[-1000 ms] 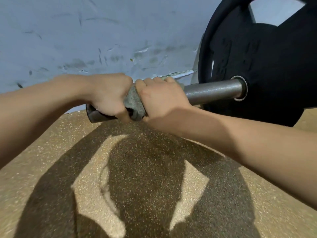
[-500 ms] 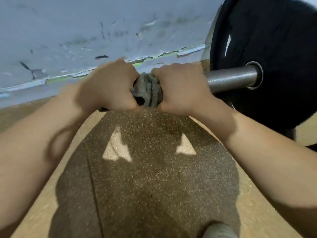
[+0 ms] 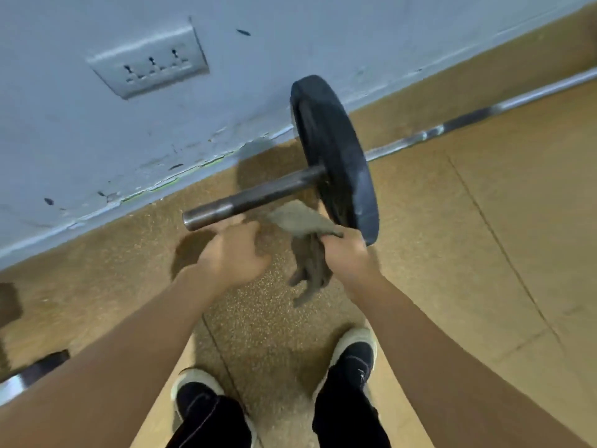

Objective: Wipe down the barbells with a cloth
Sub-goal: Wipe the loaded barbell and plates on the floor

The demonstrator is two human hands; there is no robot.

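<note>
A barbell lies on the floor beside the wall. Its dark steel sleeve points toward me, a black weight plate stands on it, and the long shaft runs off to the right. My right hand grips a grey cloth, which hangs loose just below the sleeve and beside the plate. My left hand hovers under the sleeve's end with fingers loosely curled and holds nothing. Neither hand touches the bar.
The blue-grey wall carries a socket panel above the bar. My two dark shoes stand on the speckled rubber floor. Another bar's end shows at the lower left edge.
Both hands have come off the sleeve and pulled back toward me. The cloth left the bar in my right hand. The view has risen and now looks down from standing height.
</note>
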